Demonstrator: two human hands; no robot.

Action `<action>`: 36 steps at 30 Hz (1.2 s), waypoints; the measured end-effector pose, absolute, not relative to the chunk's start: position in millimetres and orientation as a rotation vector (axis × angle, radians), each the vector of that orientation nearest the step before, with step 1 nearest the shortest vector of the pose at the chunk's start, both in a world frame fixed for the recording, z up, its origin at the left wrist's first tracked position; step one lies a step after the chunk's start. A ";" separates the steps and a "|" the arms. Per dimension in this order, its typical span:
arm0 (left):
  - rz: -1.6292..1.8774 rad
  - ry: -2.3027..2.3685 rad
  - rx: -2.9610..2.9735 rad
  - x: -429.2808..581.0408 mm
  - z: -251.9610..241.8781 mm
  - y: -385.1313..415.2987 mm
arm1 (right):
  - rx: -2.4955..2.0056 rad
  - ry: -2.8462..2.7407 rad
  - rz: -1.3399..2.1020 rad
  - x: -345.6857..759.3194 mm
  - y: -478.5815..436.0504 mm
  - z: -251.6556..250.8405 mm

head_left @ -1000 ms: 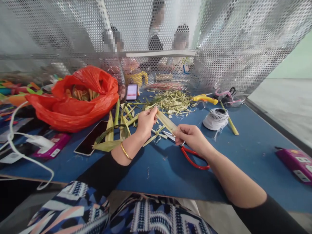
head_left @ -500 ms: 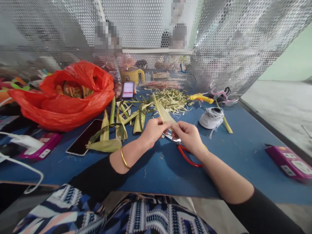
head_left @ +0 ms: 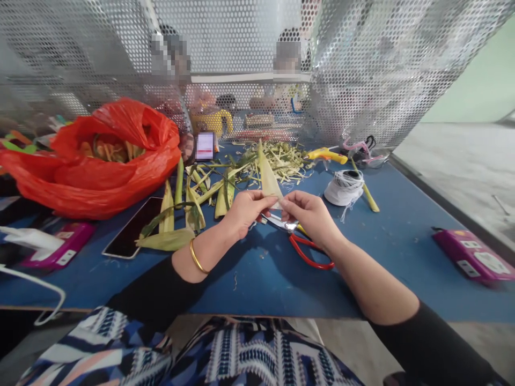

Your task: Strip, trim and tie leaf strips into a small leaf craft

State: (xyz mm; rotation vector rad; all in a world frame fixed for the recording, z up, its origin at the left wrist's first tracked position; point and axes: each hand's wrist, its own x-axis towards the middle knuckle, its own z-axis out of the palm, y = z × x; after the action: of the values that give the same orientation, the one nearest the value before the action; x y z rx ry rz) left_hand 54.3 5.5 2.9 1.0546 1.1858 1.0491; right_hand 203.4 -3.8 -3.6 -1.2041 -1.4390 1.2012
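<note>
My left hand (head_left: pixel 243 210) and my right hand (head_left: pixel 309 215) meet above the blue table (head_left: pixel 257 268), both pinching the lower end of a pale green leaf strip (head_left: pixel 267 176) that stands tilted upward and away from me. A gold bangle sits on my left wrist. Red-handled scissors (head_left: pixel 306 249) lie on the table just under my right hand, blades pointing left. Several cut leaf pieces (head_left: pixel 193 203) lie to the left of my hands.
An orange plastic bag (head_left: pixel 100 161) with leaves stands at the left. A phone (head_left: pixel 131 228), pink boxes (head_left: pixel 475 257), a roll of white thread (head_left: pixel 341 188), a yellow tool (head_left: pixel 325 156) and a heap of leaf trimmings (head_left: pixel 281 158) lie around. A perforated metal screen (head_left: pixel 382 69) backs the table; people sit behind it.
My left hand slid down the leaf strip toward my right hand. The strip swung from lying sideways to pointing upward. Both hands now pinch its lower end together.
</note>
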 end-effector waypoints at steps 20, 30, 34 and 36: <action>0.901 1.187 1.094 56.5 2.0 1.1 | -1.125 -1.368 1.442 202.8 -5.1 -0.6; 0.893 0.989 1.151 60.7 -4.8 -1.3 | -0.999 -1.100 1.814 210.3 -0.4 -4.0; 0.883 1.004 1.148 59.1 -2.6 -1.1 | -1.005 -1.069 1.852 211.5 -1.2 -0.2; 0.878 1.010 1.137 58.3 -1.2 -1.0 | -1.009 -1.086 1.821 210.8 -2.1 0.7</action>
State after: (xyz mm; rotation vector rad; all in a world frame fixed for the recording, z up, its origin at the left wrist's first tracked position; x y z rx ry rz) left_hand 58.3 -1.0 -1.2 1.1366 1.0103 0.8784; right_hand 210.8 -2.1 0.7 -1.0091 -1.0864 1.8211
